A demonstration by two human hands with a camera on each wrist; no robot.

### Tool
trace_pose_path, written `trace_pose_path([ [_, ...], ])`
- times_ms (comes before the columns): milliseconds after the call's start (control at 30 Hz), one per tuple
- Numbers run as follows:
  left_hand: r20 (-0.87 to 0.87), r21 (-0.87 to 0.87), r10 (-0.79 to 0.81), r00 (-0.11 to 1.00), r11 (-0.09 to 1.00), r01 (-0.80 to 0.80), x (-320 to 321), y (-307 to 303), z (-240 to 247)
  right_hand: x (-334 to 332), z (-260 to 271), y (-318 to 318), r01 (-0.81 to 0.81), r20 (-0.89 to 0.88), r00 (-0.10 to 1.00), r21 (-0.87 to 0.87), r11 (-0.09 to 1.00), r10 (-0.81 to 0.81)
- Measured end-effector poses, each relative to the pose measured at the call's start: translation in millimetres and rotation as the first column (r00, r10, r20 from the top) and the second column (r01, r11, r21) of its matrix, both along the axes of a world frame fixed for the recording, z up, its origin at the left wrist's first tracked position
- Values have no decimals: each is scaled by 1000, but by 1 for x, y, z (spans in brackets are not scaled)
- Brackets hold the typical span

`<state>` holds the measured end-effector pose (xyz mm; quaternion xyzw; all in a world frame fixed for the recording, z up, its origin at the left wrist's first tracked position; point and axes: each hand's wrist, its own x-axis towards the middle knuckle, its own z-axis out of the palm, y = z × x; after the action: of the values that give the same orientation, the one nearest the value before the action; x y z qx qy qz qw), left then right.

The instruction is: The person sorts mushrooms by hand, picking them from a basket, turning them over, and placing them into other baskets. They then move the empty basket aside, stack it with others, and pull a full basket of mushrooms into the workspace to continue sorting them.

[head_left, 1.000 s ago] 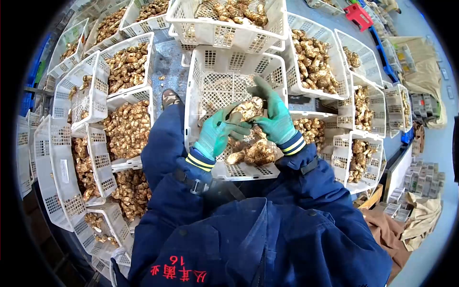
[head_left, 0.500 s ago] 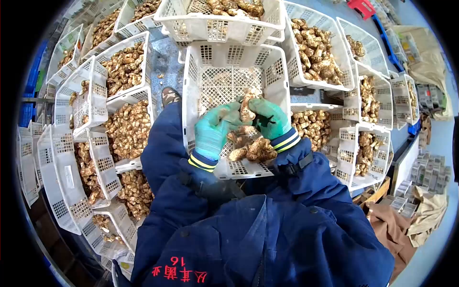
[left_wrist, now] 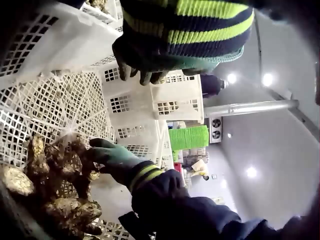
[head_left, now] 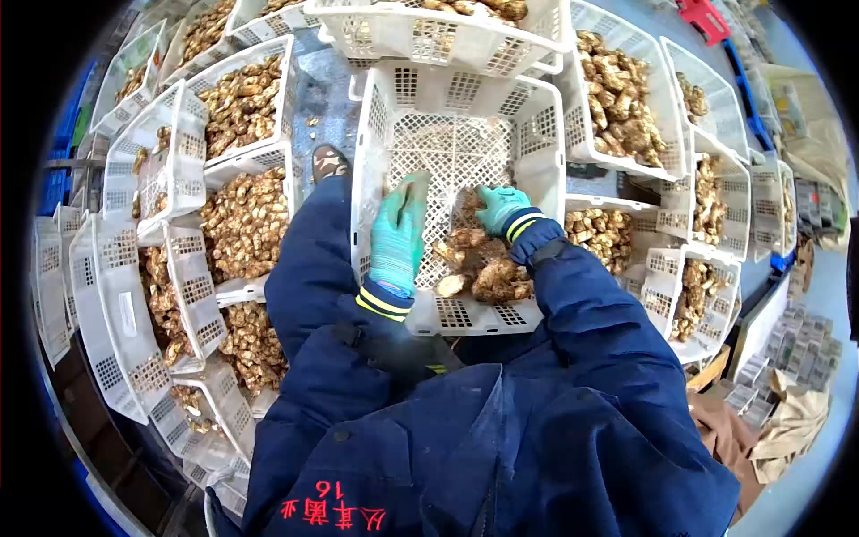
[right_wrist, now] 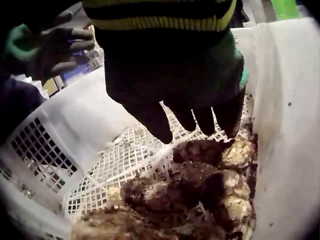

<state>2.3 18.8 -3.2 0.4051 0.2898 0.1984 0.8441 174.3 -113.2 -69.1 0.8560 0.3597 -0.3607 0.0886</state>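
A white lattice crate [head_left: 456,98] stands in front of me with a small pile of brown knobbly lumps [head_left: 479,267] at its near right corner. My right hand [head_left: 497,208], in a green glove, reaches down into the crate, its straight fingers [right_wrist: 190,117] just above the lumps [right_wrist: 200,185] and holding nothing. In the left wrist view the right hand [left_wrist: 112,155] touches the pile [left_wrist: 55,170]. My left hand [head_left: 400,224], also gloved green, hovers over the crate's left side with fingers [left_wrist: 142,75] relaxed and empty.
Many more white crates of the same lumps crowd round: at the left [head_left: 242,219], at the right [head_left: 626,89] and behind [head_left: 429,27]. A shoe [head_left: 327,163] shows beside the crate. Crumpled cloth and small boxes [head_left: 796,412] lie on the floor at the right.
Both hands held one lump between them above the crate. Now neither holds it: the right hand has gone down to the pile and the left hand has opened and drawn aside.
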Motion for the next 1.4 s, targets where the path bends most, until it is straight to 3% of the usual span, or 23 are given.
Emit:
trace_pose_path([
  [67, 37, 119, -74, 997, 991, 69, 1, 1, 12, -13, -22, 11, -133, 205, 968, -64, 989, 144],
  [133, 138, -315, 27, 990, 949, 18, 3, 3, 13, -12, -36, 18, -105, 190, 976, -7, 994, 105],
  [200, -22, 103, -61, 998, 993, 63, 4, 0, 14, -7, -45, 26, -85, 185, 978, -54, 995, 93],
  [233, 136, -124, 1, 991, 992, 15, 5, 0, 13, -3, -41, 27, -76, 145, 986, -50, 996, 83],
  [333, 31, 79, -47, 998, 996, 44, 6, -1, 19, 11, -28, 30, -45, 93, 994, -58, 997, 51],
  [367, 22, 107, -63, 998, 992, 60, 6, -1, 15, 14, -15, 25, 35, 133, 990, 123, 992, -51],
  [400, 13, 133, -80, 997, 988, 78, 4, 0, 11, 22, -1, 22, 276, 8, 960, 172, 946, -281],
  [433, 142, -190, -38, 989, 980, 65, 1, 0, 25, 27, -5, 11, 460, -153, 888, 331, 824, -434],
  [467, 85, -136, -148, 985, 978, 159, 1, -3, 8, 30, 0, 3, 628, -328, 778, 446, 638, -536],
  [500, 27, -81, -257, 966, 963, 258, 1, -6, -7, 33, 8, -10, 834, -714, 551, 459, 306, -432],
  [567, -275, 201, -432, 859, 848, 490, -2, -16, 14, 21, 58, -16, 914, -880, 404, 376, 151, -251],
  [600, -128, -187, -656, 744, 753, 631, 8, -16, 22, 2, 95, -12, 952, -942, 306, 298, 76, -139],
  [700, 6, -270, -489, 872, 839, 473, 5, -31, 12, -33, 116, -13, 908, -909, 417, 415, 52, -22],
  [733, 57, 46, -446, 893, 895, 443, 0, -34, 20, -46, 123, -14, 872, -871, 488, 484, 73, -52],
  [800, 134, 201, -491, 861, 864, 462, 2, -26, 22, -75, 123, -10, 739, -744, 668, 667, -96, -27],
  [867, 334, -3, -396, 855, 907, 421, 0, -25, 17, -81, 135, -17, 291, -258, 944, 945, 152, -207],
  [933, 507, -317, -261, 822, 830, 459, 2, -25, 14, -80, 133, -22, -176, 263, 947, 906, 386, -186],
  [967, 474, -309, -231, 850, 860, 406, 2, -29, 17, -82, 136, -21, -247, 329, 926, 899, 362, -184],
  [1067, 520, -495, -200, 831, 722, 483, -4, -24, 26, -83, 143, -17, -197, 246, 956, 942, 270, -160],
  [1100, 504, -491, -246, 828, 707, 509, -3, -24, -17, -81, 139, -17, -89, 105, 985, 989, 119, -137],
  [1133, 436, -472, -275, 857, 741, 478, -5, -21, -17, -88, 141, -21, 717, -687, 695, 686, 129, -212],
  [1333, 14, -110, -301, 954, 947, 301, 2, -23, 29, -76, 141, -18, 780, -753, 600, 625, -9, -271],
  [1400, 15, 176, -237, 971, 957, 231, 8, -31, 19, -80, 147, -18, 630, -556, 776, 707, 321, -297],
])
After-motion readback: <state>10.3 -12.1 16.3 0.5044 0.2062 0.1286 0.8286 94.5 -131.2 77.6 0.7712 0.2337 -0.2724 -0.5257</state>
